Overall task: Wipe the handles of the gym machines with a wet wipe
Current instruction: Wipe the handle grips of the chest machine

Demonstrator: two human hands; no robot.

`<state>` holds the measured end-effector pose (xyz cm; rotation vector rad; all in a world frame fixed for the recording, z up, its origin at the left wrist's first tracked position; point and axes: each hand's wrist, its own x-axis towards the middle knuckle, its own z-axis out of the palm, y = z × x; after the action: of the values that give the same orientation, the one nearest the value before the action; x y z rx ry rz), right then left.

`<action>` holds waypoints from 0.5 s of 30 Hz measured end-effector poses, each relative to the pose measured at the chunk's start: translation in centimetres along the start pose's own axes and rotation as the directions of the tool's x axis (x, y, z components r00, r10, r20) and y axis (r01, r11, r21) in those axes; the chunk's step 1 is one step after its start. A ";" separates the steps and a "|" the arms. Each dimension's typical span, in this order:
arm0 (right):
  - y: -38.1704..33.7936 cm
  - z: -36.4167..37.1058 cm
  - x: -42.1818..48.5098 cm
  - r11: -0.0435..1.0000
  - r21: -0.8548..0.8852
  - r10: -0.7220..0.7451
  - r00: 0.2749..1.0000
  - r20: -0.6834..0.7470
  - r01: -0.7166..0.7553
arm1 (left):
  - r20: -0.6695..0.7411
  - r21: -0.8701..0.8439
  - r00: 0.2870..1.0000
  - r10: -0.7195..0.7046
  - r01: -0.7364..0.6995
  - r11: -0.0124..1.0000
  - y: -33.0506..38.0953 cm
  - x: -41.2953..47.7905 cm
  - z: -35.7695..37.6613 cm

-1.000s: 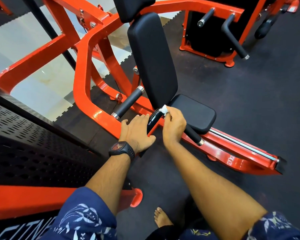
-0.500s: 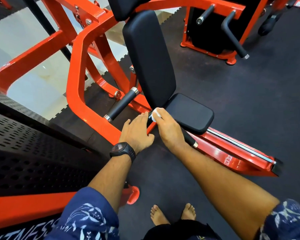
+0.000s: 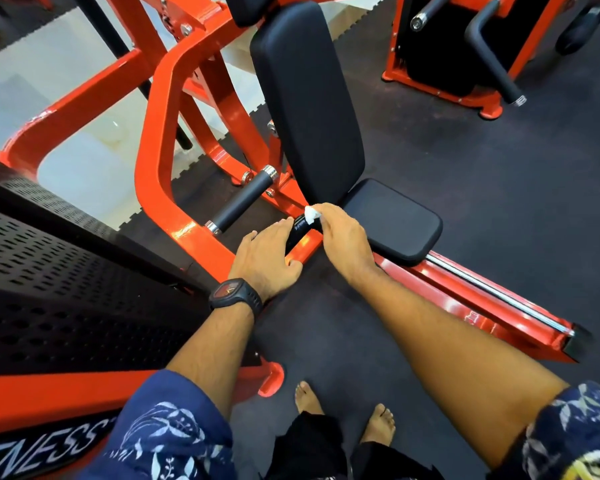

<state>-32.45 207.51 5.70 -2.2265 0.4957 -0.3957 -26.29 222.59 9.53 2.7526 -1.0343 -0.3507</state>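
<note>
Orange gym machine [image 3: 153, 140], black back pad [image 3: 305, 98], seat pad [image 3: 392, 220]. Left hand [image 3: 267, 258] flat, fingers straight, beside the black handle [image 3: 298, 230]. Right hand [image 3: 343, 237] pinching the white wet wipe [image 3: 311, 213] against that handle, just left of the seat pad.

Bright, even indoor light, with glints on the orange frame [image 3: 184, 233]. Wide-angle distortion bows the edges; the sleeve [image 3: 174, 438] at 7 o'clock looks soft.
</note>
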 end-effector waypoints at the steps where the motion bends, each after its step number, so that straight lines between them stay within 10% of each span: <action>1: 0.3 0.1 -0.3 0.999 -0.028 0.028 1.000 -0.007 -0.028 | 0.000 0.004 1.000 -0.006 0.006 1.000 0.0 0.0 0.0; 15: 1.2 -1.2 0.0 0.970 -0.191 0.158 0.987 0.018 -0.152 | -0.041 -0.047 0.999 -0.012 0.010 0.999 1.1 -0.7 -1.2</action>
<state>-33.23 205.99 5.54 -2.3517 0.7099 -0.2382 -27.16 222.36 11.04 2.7132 -0.9894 -0.3144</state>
